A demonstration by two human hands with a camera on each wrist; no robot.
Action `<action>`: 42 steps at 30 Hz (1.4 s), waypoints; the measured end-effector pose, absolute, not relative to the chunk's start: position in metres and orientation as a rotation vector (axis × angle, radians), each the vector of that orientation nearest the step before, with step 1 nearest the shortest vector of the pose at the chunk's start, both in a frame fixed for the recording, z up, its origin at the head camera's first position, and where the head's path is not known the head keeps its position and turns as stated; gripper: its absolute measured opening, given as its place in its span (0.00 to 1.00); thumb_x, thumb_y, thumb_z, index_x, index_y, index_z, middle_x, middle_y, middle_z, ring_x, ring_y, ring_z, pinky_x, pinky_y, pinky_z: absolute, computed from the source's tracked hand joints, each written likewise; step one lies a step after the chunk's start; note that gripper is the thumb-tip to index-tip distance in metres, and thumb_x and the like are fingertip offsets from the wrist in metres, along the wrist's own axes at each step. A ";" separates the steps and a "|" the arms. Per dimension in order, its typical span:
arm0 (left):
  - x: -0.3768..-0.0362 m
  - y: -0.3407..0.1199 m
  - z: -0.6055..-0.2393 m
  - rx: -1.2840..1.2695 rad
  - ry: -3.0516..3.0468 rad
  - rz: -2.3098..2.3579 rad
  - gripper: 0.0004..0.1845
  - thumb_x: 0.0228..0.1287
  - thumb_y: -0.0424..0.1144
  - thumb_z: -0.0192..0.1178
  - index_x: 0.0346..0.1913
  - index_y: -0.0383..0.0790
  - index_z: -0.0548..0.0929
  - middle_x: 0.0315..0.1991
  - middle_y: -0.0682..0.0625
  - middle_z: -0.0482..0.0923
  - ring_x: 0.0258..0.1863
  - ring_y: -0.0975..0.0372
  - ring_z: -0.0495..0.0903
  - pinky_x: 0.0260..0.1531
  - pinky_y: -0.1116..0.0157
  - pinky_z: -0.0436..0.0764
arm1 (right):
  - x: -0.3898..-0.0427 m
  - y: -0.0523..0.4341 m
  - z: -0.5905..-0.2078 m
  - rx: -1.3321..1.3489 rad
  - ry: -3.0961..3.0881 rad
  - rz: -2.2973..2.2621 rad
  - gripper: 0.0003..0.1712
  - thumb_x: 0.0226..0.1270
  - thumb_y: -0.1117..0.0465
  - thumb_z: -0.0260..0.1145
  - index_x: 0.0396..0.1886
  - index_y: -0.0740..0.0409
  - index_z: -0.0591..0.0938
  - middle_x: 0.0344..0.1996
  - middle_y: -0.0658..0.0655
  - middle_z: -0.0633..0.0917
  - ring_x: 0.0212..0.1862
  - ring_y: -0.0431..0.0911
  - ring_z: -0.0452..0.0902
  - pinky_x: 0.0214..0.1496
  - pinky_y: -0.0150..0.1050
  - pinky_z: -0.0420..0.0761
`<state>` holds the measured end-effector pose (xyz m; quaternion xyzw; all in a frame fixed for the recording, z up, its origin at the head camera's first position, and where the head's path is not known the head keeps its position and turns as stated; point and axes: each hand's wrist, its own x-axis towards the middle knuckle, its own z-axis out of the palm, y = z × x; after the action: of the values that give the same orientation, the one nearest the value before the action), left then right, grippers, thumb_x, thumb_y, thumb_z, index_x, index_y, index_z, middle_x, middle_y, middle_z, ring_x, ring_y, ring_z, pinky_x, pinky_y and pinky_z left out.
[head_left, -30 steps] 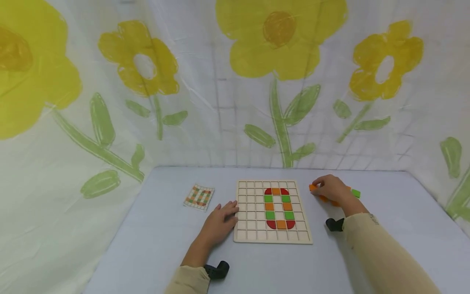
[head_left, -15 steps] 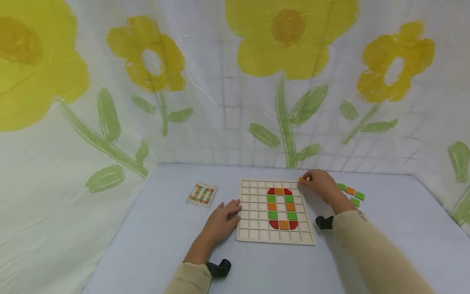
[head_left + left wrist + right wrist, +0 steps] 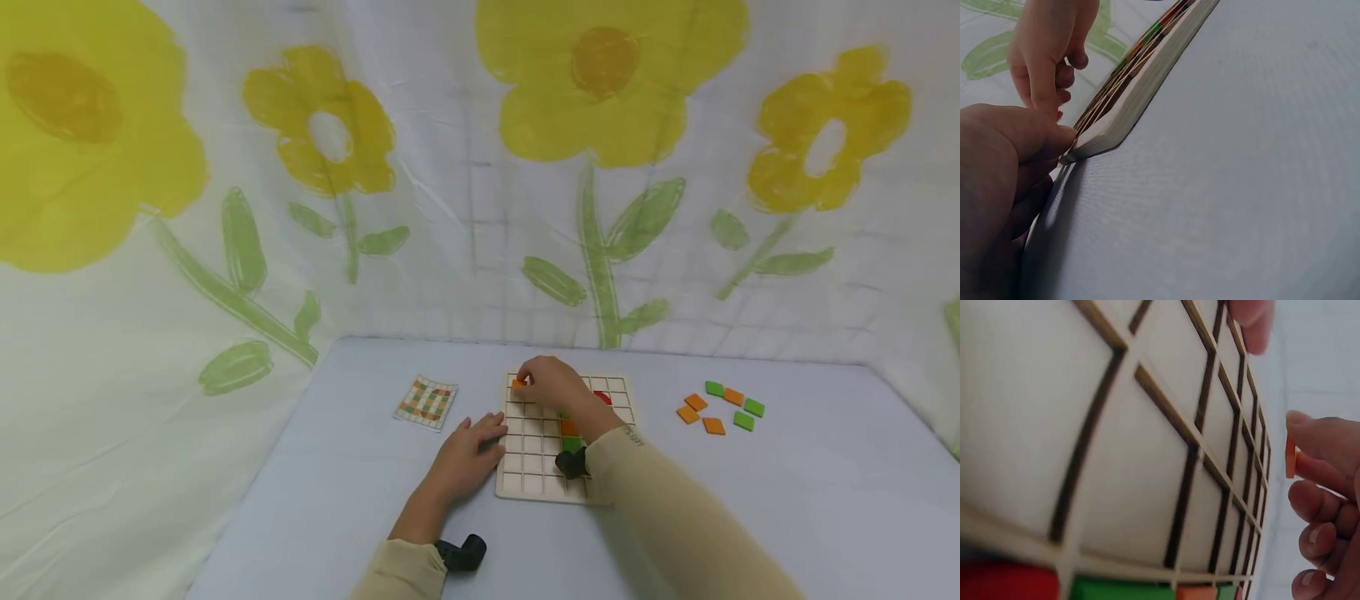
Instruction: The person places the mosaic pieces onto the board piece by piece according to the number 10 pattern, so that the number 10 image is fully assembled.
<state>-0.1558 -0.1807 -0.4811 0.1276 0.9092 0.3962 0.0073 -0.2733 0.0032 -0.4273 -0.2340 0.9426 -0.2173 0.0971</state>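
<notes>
A square orange tile (image 3: 518, 384) is pinched between the thumb and forefinger of my right hand (image 3: 555, 385), above the far left corner of a wooden grid board (image 3: 521, 485). In the right wrist view the tile (image 3: 1290, 459) stands on edge, apart from the board. My left hand (image 3: 465, 460) touches the board's left edge with its fingers stretched out. Its thumb (image 3: 1054, 139) lies against the board's edge in the left wrist view. Green (image 3: 572, 444), orange (image 3: 570, 427) and red tiles (image 3: 602, 398) sit in the grid, partly hidden by my right forearm.
A small card with a checked colour pattern (image 3: 426, 402) lies left of the board. To the right are several loose orange (image 3: 714, 426) and green tiles (image 3: 753, 407). A flower-painted curtain (image 3: 450, 275) hangs behind the table.
My right hand has carried the orange tile from the loose pile leftward to the board's far left corner. The left hand stays at the board's edge. The head view has shifted slightly.
</notes>
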 end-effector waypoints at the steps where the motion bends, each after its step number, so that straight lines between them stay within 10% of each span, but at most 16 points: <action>1: -0.156 -0.180 -0.481 0.408 2.848 1.237 0.19 0.69 0.39 0.59 0.61 0.40 0.81 0.69 0.53 0.71 0.71 0.57 0.67 0.77 0.50 0.54 | -0.273 0.002 -0.428 -0.691 2.792 -0.632 0.18 0.65 0.51 0.70 0.49 0.55 0.85 0.45 0.52 0.86 0.40 0.44 0.80 0.44 0.42 0.83; 8: -0.156 -0.178 -0.480 0.391 2.844 1.228 0.19 0.69 0.40 0.59 0.61 0.41 0.81 0.70 0.54 0.70 0.72 0.59 0.66 0.78 0.52 0.53 | -0.271 -0.002 -0.433 -0.642 2.781 -0.599 0.18 0.66 0.52 0.69 0.51 0.55 0.85 0.51 0.53 0.85 0.51 0.48 0.81 0.53 0.46 0.83; 16: -0.156 -0.178 -0.482 0.339 2.862 1.215 0.19 0.69 0.40 0.59 0.61 0.42 0.81 0.70 0.55 0.70 0.72 0.60 0.66 0.78 0.53 0.53 | -0.272 0.020 -0.434 -0.590 2.794 -0.619 0.14 0.66 0.51 0.68 0.46 0.52 0.86 0.43 0.53 0.86 0.41 0.46 0.80 0.45 0.45 0.83; 29: -0.157 -0.179 -0.481 0.341 2.875 1.204 0.19 0.69 0.40 0.59 0.61 0.42 0.81 0.70 0.55 0.70 0.72 0.59 0.65 0.78 0.52 0.52 | -0.285 0.152 -0.420 -0.400 2.888 -0.601 0.22 0.70 0.52 0.64 0.54 0.62 0.83 0.46 0.63 0.83 0.42 0.53 0.77 0.41 0.48 0.81; 42: -0.156 -0.177 -0.482 0.343 2.858 1.221 0.19 0.70 0.40 0.58 0.61 0.42 0.81 0.70 0.54 0.69 0.72 0.59 0.65 0.78 0.52 0.52 | -0.279 0.272 -0.428 -0.127 2.801 -0.476 0.29 0.67 0.60 0.59 0.61 0.76 0.73 0.57 0.79 0.73 0.53 0.67 0.72 0.58 0.66 0.75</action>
<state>-0.1563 -0.1774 -0.4818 0.1096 0.9140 0.3906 0.0074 -0.2785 0.2724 -0.4276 -0.0441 0.9740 -0.1656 0.1483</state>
